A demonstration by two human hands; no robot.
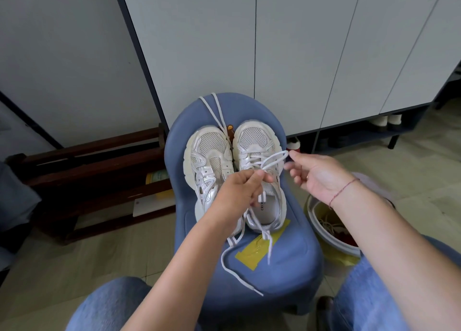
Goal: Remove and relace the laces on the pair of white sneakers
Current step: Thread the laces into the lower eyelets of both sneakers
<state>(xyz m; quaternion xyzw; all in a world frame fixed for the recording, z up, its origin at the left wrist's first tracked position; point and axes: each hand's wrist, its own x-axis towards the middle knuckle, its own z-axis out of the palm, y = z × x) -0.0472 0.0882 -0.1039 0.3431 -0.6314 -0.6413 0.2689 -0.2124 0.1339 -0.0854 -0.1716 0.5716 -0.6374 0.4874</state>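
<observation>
- The white sneakers [209,161] sit side by side on a blue chair [287,255].
- The left hand [239,191] pinches a lace [274,157]; the right hand [314,173] pinches its loop end.
- The lace looks light, limp and probably slippery, so it is best gripped near its stiff tip.

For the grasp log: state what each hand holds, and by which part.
Both hold one white lace loop. The left hand pinches its base above the sneaker; the right hand pinches its far end with the fingertips.
</observation>
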